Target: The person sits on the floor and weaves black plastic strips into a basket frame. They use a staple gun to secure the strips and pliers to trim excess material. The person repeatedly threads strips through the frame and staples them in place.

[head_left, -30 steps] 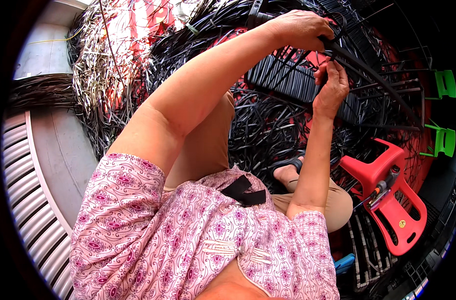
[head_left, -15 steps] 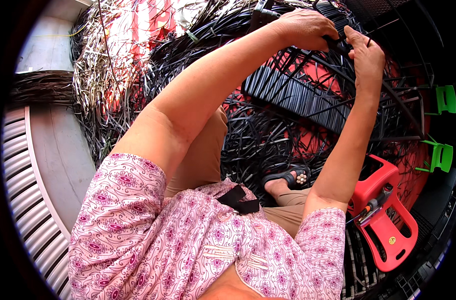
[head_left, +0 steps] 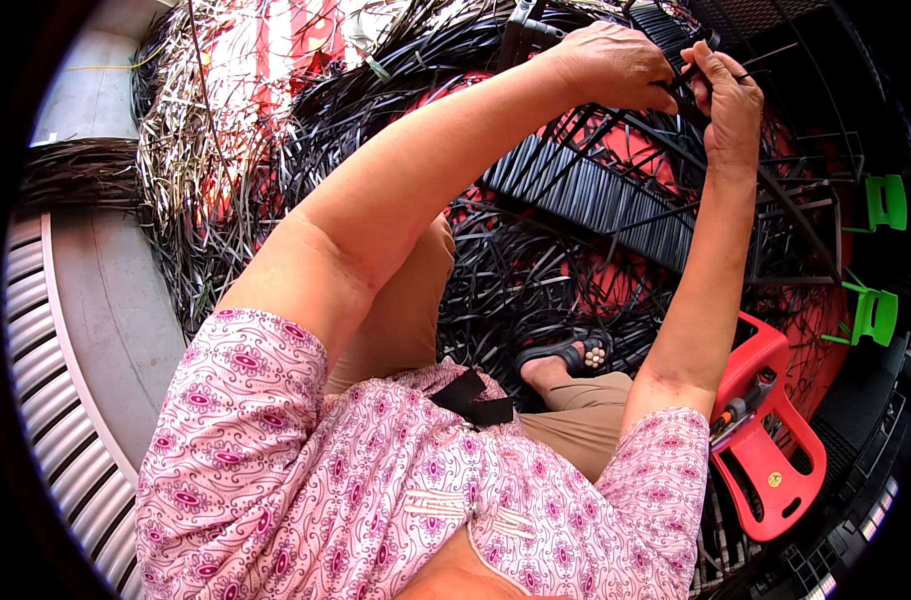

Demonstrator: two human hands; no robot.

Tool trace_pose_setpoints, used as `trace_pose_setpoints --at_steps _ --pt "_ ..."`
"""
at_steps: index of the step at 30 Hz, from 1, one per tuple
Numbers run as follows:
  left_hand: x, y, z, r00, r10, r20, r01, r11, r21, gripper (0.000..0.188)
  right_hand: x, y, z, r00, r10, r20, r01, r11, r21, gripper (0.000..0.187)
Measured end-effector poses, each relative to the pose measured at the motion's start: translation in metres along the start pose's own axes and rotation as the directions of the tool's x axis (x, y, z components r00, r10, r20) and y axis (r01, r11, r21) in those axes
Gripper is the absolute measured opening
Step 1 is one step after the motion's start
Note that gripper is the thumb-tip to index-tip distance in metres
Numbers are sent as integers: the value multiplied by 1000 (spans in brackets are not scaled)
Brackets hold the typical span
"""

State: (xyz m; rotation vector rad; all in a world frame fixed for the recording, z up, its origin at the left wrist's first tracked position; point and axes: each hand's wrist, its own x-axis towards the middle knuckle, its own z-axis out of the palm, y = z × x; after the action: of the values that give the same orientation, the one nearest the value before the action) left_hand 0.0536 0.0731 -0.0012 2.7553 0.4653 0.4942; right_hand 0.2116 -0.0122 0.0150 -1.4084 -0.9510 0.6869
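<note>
At the upper right, my left hand (head_left: 620,66) is closed, with its thumb and fingers pinched on a black strip (head_left: 687,106) at a dark frame bar. Close beside it on the right, my right hand (head_left: 732,108) is closed too, its fingers curled on the same dark strip, though the exact grip is partly hidden. Both hands work over a black metal frame (head_left: 801,218). Below them, a panel of tightly wound black strips (head_left: 580,196) spans part of this frame. A thin strand end sticks out past my right hand.
Loose black strips (head_left: 505,260) lie heaped over a red floor covering. A red plastic chair (head_left: 775,480) holding hand tools stands at the right, with green chairs (head_left: 885,203) farther off. At the left is a slatted grey bench (head_left: 60,400). My sandalled foot (head_left: 550,368) rests among the strips.
My right hand has turned a little and its fingers have curled in more. My left hand has shifted slightly down. The whole view has moved a little.
</note>
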Motion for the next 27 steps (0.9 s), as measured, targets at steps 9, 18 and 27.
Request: trace_pose_setpoints --at_steps 9,18,27 --pt "-10 4 5 987 113 -112 -103 990 93 47 3 1 0 999 44 -31 -44 999 25 16" --pt "4 3 -3 995 -89 37 93 988 -126 45 5 5 -4 999 50 -20 -48 997 52 17" --pt "4 -1 -12 946 -139 293 264 854 -449 36 -10 4 6 998 54 -26 -53 997 49 16"
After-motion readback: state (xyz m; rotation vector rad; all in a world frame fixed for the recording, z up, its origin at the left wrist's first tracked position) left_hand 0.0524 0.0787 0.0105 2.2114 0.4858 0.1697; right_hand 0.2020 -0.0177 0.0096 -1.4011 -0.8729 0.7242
